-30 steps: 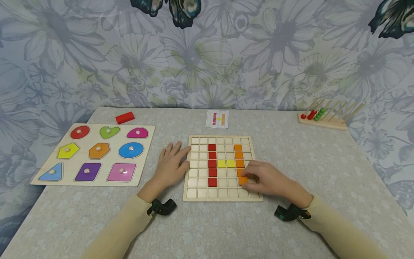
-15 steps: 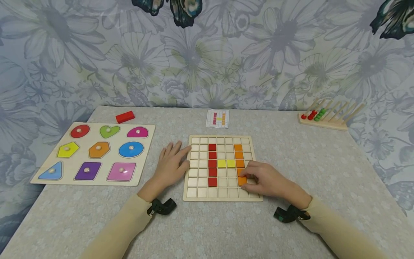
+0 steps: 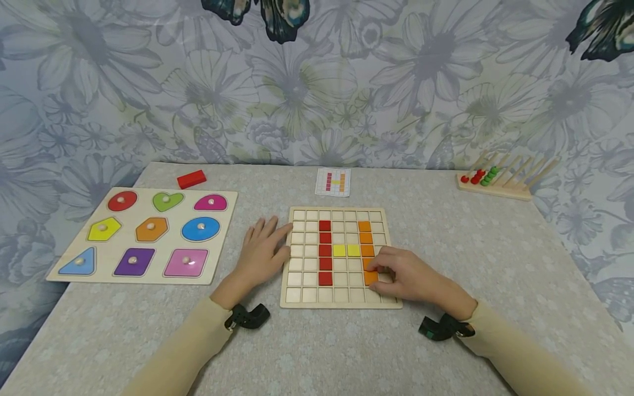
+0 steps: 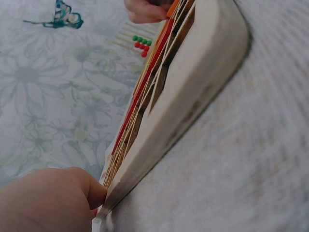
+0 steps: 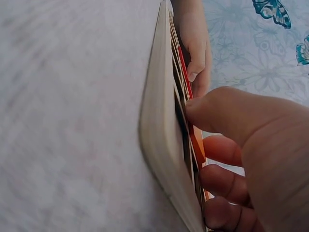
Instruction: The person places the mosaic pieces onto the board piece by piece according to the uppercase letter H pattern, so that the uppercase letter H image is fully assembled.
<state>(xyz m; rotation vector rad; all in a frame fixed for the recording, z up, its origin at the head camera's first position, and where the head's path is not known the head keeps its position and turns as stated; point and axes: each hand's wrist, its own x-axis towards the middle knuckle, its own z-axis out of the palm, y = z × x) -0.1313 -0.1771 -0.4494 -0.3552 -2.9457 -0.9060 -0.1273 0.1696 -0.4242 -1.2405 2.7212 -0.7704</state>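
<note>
In the head view a wooden grid board (image 3: pixel 342 303) lies mid-table, with a column of red tiles (image 3: pixel 324 250), two yellow tiles (image 3: pixel 346 250) and a column of orange tiles (image 3: pixel 365 237) in its cells. My right hand (image 3: pixel 413 276) pinches the lowest orange tile (image 3: pixel 370 279) between thumb and fingers, down at its cell; the right wrist view shows the orange tile (image 5: pixel 197 145) between them. My left hand (image 3: pixel 261 252) rests at the board's left edge with its fingers extended. In the left wrist view its thumb (image 4: pixel 98 193) lies against the board's side (image 4: pixel 193 96).
A shape puzzle board (image 3: pixel 163 236) with knobbed pieces lies at left, a red block (image 3: pixel 191 179) behind it. A small pattern card (image 3: pixel 333 182) sits behind the grid. At the far right stands a pegged bead counter (image 3: pixel 495 190). A patterned wall rises behind the table.
The lowest orange tile, slightly askew before, has shifted a little left and now lines up with its column, my right hand still on it. My left hand stays put.
</note>
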